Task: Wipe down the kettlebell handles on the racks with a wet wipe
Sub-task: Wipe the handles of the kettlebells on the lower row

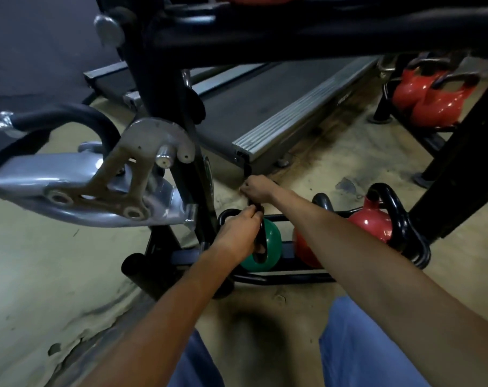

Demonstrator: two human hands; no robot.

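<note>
A green kettlebell (272,244) with a black handle (261,233) sits on a low black floor rack (293,278). My left hand (237,237) grips the side of that handle, fingers curled round it. Just above, my right hand (256,188) is curled round the top of the same handle. A small pale scrap shows at its fingertips; I cannot tell whether it is the wipe. Two red kettlebells share the rack: one (372,223) to the right with a big black handle (389,208), another (304,248) partly hidden behind my right forearm.
A silver and black exercise machine (97,177) juts out at the left, close to my left arm. Behind the rack lies a treadmill deck (279,107). More red kettlebells (432,101) stand on a rack at the far right, beside a black upright post (460,163). My knees are below.
</note>
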